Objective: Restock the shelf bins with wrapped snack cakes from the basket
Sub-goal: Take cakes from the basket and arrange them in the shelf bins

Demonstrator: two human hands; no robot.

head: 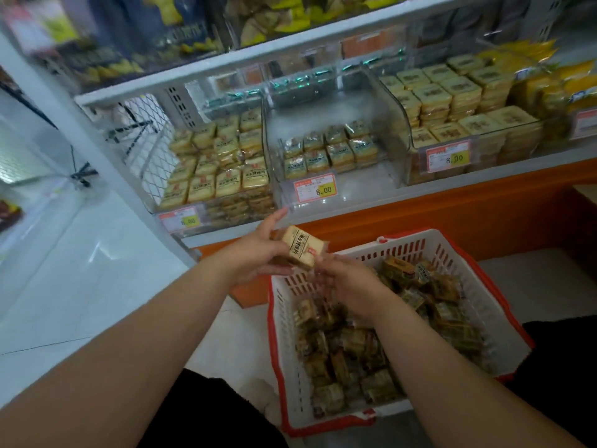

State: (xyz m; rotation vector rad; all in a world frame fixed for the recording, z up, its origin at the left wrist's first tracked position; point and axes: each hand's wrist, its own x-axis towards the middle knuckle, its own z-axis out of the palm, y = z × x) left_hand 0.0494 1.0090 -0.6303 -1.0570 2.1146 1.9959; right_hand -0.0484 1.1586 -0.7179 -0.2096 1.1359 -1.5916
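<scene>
My left hand [258,250] holds a wrapped snack cake [302,247] above the far left corner of the basket [484,305], a white plastic one with a red rim. My right hand [345,282] is just below the cake, its fingers at the wrapper's lower edge, over the basket. Several wrapped cakes [355,350] fill the basket. On the shelf, the middle clear bin [323,202] has a low layer of cakes. The left bin [219,169] is stacked much higher.
A third bin [452,124] at the right holds tall stacks of yellow packs. Price tags reading 8.00 [323,189] hang on the bin fronts. An orange base panel [452,215] runs under the shelf. White floor tiles [80,270] lie to the left.
</scene>
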